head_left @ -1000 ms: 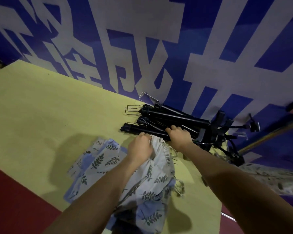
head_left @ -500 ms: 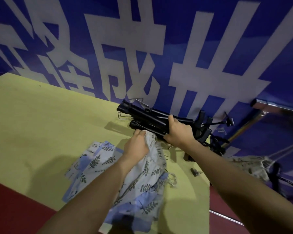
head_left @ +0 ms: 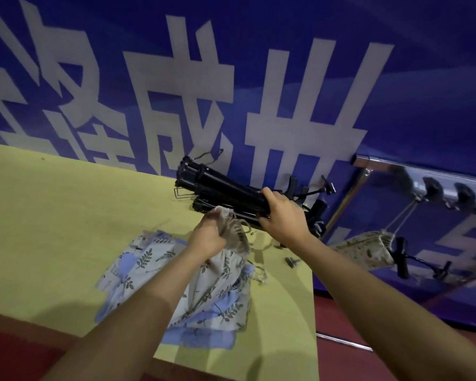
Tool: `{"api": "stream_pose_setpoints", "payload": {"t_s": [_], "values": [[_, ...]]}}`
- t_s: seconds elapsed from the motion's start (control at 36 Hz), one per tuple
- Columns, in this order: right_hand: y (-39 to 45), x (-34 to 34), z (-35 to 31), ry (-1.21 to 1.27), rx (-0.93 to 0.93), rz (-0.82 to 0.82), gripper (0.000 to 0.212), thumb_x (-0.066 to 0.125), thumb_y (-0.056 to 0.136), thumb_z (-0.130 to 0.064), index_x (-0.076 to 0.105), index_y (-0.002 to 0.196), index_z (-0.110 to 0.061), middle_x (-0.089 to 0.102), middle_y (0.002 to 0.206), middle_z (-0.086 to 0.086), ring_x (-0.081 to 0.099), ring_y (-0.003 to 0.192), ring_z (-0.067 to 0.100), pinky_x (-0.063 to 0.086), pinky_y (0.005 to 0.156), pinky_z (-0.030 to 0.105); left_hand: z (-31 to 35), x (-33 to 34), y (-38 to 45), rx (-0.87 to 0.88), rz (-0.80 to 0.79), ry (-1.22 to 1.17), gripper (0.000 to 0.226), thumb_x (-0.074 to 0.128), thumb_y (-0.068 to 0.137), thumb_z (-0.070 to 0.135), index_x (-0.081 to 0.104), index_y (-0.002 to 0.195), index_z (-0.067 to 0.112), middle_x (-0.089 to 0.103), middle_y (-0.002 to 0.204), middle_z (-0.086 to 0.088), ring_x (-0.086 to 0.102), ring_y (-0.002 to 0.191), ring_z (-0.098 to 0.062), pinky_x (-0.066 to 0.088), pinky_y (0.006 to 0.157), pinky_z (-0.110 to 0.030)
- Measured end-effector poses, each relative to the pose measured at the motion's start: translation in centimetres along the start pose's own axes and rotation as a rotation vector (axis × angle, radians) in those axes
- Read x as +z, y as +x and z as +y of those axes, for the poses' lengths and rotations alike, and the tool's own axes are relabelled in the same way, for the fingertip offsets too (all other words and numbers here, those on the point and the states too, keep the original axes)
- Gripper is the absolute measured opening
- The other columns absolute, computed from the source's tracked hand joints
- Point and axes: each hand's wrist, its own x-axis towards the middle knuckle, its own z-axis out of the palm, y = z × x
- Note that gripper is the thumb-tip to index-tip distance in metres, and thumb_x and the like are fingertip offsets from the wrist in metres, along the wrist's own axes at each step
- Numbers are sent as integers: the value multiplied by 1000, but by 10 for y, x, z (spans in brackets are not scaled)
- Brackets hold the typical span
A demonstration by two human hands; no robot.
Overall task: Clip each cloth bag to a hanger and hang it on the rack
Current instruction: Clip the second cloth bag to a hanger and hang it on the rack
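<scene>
My left hand (head_left: pixel 208 233) grips the gathered drawstring top of a leaf-print cloth bag (head_left: pixel 220 273), lifting it off a pile of similar blue and white bags (head_left: pixel 138 259) on the yellow table (head_left: pixel 52 215). My right hand (head_left: pixel 282 215) is wrapped round a bundle of black clip hangers (head_left: pixel 220 188), raised off the table at the far edge. The bag's top sits just under the bundle. To the right, a metal rack rail (head_left: pixel 412 177) carries hanger hooks, and a printed bag (head_left: pixel 366 248) hangs there from a black hanger.
A blue banner with large white characters (head_left: pixel 231 92) stands directly behind the table. A small black clip (head_left: pixel 291 262) lies on the table near its right edge. Red floor shows below and to the right of the table.
My right hand closed round the hanger bundle and raised it off the table. My left hand lifted the bag's top slightly. The view swung up and right, bringing the rack in.
</scene>
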Motion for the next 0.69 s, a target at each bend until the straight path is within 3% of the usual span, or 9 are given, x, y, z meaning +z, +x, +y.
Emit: {"api": "stream_pose_setpoints", "payload": {"t_s": [0.06,0.11,0.28,0.33,0.39,0.5,0.56,0.61,0.69], "values": [[-2,-1,0,74,41,52,36,58,88,-26,43,119,-17,59,110,7,58,98,30,47,71,37,1,-1,-5,40,24,-26,52,62,84,14,45,133,15,49,133,-9,56,110,-30,46,83,-31],[-3,-1,0,176,110,68,31,58,90,-29,44,115,-18,59,111,8,58,98,31,52,75,43,3,-1,-10,71,29,-38,44,62,86,12,50,128,10,46,137,-9,54,105,-26,41,80,-26],[-9,11,0,319,175,-67,35,61,90,-27,43,120,-23,55,123,7,55,106,35,50,84,51,4,1,-19,94,35,-117,36,63,86,16,57,120,6,39,144,-1,57,113,-25,44,86,-29],[-14,18,1,252,154,-88,36,59,91,-24,42,123,-22,54,121,6,54,106,32,51,78,45,3,3,-20,78,66,-194,42,64,86,18,52,125,7,50,132,-1,58,111,-22,44,86,-24],[-19,24,3,172,150,-74,38,57,91,-19,41,125,-22,53,120,6,52,106,31,49,78,43,-1,3,-21,40,82,-318,47,65,85,9,43,126,9,56,104,3,55,101,-15,41,73,-11],[-24,33,10,68,206,-151,42,54,91,-15,39,130,-20,50,127,9,46,116,38,33,106,54,-8,-1,-25,-71,74,-474,19,60,81,-9,50,83,7,49,73,2,50,84,-21,39,53,-9],[-26,38,15,-5,244,-205,43,51,93,-12,36,133,-20,47,128,11,42,122,38,22,112,57,-11,-4,-26,-100,84,-497,20,61,79,-8,50,89,5,52,77,-3,52,86,-23,48,66,-19],[-29,43,19,-56,262,-228,47,49,92,-8,33,134,-21,46,128,11,40,123,38,17,113,59,-14,-9,-28,-79,72,-470,43,66,76,-5,48,113,9,55,92,-2,54,95,-22,47,88,-34],[-32,50,21,-79,264,-255,51,48,92,-5,31,137,-21,45,130,11,39,125,37,16,111,61,-21,-13,-30,-42,71,-445,59,66,75,-3,44,127,14,55,109,-3,53,104,-21,45,97,-35]]}}
